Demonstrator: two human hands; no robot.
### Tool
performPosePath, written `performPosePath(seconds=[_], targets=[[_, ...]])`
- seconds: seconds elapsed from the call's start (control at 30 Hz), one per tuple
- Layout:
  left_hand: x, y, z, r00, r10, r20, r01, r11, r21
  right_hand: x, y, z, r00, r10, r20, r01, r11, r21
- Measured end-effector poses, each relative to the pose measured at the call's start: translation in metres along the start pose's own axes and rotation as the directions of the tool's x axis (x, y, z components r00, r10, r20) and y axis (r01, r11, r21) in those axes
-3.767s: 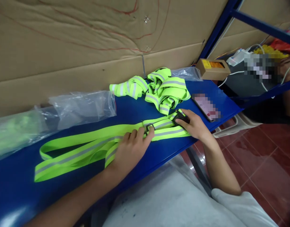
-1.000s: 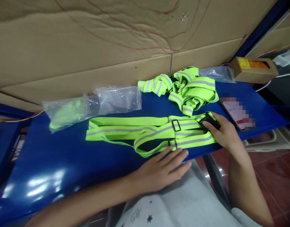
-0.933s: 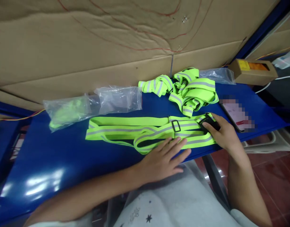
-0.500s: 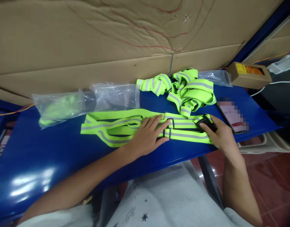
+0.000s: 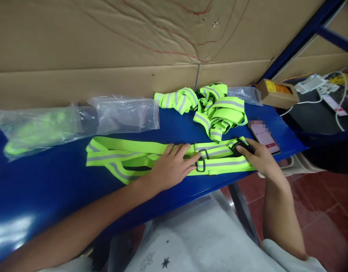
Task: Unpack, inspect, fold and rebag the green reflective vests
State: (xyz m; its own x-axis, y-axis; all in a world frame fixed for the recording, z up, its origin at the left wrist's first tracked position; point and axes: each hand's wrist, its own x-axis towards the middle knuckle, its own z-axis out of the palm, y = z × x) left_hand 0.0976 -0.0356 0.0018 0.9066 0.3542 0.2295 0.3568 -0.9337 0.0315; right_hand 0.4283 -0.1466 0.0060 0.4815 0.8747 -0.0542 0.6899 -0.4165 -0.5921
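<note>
Neon yellow-green straps with a grey reflective stripe (image 5: 121,155) lie stretched out in folded layers along the blue table. Across their middle rests my left hand (image 5: 172,164), palm down with fingers extended. Just right of its fingertips are black slider buckles (image 5: 201,165) on the straps. At the right end, my right hand (image 5: 260,156) grips a black buckle (image 5: 240,146) between thumb and fingers, with the strap end beside it. The fingers' far side is partly hidden.
Tangled reflective straps (image 5: 221,113) lie behind the hands. Clear plastic bags (image 5: 125,115) are at the back left, one with yellow-green material inside. A phone (image 5: 264,138) and a cardboard box (image 5: 277,93) stand right. A cardboard wall (image 5: 119,79) borders the table (image 5: 49,189).
The camera view has shifted, so table items appear further left. My left hand still lies on the straps, and my right hand keeps hold of the black buckle.
</note>
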Motion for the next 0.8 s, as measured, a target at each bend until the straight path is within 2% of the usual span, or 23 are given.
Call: performPosePath(seconds=[0.1,0.2,0.33,0.43,0.53,0.63,0.8], targets=[[-0.002,0.003,0.001,1.0,-0.021,0.013,0.02,0.999,0.041,0.003,0.007,0.0,0.999,0.045,0.02,-0.047,0.992,0.12],[-0.005,0.012,0.002,1.0,-0.023,0.015,0.022,0.998,0.062,0.002,0.004,0.002,0.996,0.028,-0.086,-0.019,0.994,0.107],[-0.01,0.03,0.006,1.0,-0.017,0.001,0.017,0.997,0.071,-0.008,-0.023,0.01,0.938,-0.173,-0.302,0.108,0.97,-0.219],[-0.013,0.041,0.006,1.0,-0.03,-0.003,0.031,0.996,0.086,-0.022,-0.047,0.026,0.901,-0.255,-0.352,0.066,0.881,-0.468],[-0.018,0.046,0.004,0.999,-0.051,-0.001,0.051,0.994,0.094,-0.033,-0.057,0.047,0.872,-0.37,-0.322,0.119,0.796,-0.593],[-0.027,0.045,0.002,0.997,-0.079,-0.002,0.079,0.993,0.083,-0.037,-0.053,0.06,0.851,-0.461,-0.253,0.211,0.739,-0.639],[-0.041,0.039,-0.002,0.991,-0.128,0.032,0.127,0.991,0.027,-0.035,-0.05,0.058,0.883,-0.456,-0.109,0.31,0.743,-0.593]])
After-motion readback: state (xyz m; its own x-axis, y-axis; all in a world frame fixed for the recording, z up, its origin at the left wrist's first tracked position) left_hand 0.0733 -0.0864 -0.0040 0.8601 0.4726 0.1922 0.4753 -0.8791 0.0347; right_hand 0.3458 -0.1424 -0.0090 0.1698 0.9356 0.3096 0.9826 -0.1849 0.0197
